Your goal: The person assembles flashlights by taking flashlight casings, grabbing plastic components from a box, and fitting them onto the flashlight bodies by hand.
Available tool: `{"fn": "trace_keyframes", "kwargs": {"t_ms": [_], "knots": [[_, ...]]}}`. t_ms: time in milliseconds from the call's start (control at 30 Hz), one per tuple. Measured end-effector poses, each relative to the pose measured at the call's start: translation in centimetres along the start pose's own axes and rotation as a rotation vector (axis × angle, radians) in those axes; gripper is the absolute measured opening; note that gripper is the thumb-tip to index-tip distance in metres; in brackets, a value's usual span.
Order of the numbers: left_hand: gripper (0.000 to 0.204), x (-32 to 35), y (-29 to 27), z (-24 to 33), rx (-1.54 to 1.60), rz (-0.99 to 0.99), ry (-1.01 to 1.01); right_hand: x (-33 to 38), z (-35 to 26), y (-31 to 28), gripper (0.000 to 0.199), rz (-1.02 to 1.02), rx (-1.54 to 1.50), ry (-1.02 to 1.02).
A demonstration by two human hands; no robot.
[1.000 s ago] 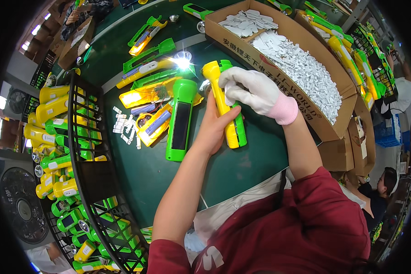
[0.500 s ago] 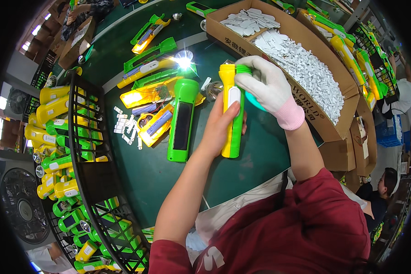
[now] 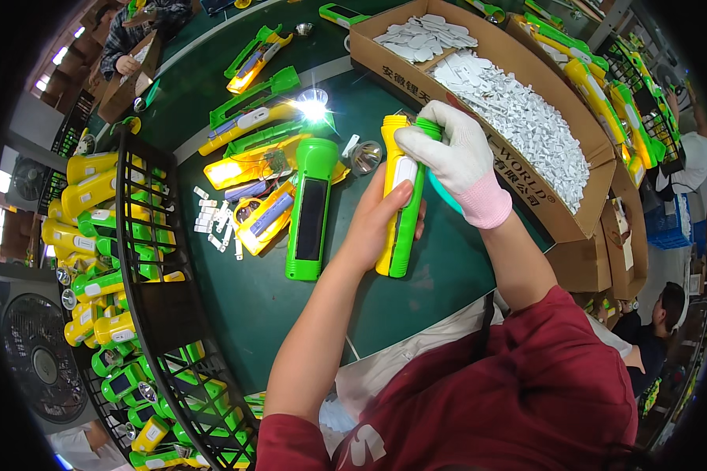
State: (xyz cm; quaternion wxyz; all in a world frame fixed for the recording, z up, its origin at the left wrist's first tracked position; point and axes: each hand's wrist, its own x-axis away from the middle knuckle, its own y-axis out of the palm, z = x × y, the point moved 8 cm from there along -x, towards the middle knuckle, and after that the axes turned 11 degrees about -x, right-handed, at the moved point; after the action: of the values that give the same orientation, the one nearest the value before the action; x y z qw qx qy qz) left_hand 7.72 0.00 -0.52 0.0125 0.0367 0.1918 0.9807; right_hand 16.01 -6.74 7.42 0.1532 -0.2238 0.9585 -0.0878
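Observation:
My bare left hand is wrapped round a yellow and green flashlight casing. My gloved right hand grips the casing's green half at the top end, where a gap shows between it and the yellow half. A loose silver reflector lies just beyond my left hand. Left of it lies a green flashlight with a dark panel. Farther left is an opened yellow shell with a blue battery, beside several small white pieces. Behind them a lamp shines brightly among more opened casings.
A black crate packed with flashlights stands at the left table edge. On the right, a cardboard box holds many white plastic parts. A turquoise round thing is partly hidden behind my right wrist. Another person sits at far left.
The casing's yellow and green halves have parted at the top end. My right hand has moved slightly left and nearer with the green half; the casing tilts more.

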Motion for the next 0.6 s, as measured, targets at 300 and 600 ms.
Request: {"fn": "trace_keyframes", "kwargs": {"t_ms": [300,600], "knots": [[0.044,-0.1,0.0,-0.2,0.035,0.026,0.006,0.0,-0.7,0.3,0.032,0.044,0.038,-0.155],[0.064,0.8,0.5,0.3,0.697,-0.221,-0.025,0.7,0.1,1.1,0.038,-0.032,-0.029,-0.048]]}}
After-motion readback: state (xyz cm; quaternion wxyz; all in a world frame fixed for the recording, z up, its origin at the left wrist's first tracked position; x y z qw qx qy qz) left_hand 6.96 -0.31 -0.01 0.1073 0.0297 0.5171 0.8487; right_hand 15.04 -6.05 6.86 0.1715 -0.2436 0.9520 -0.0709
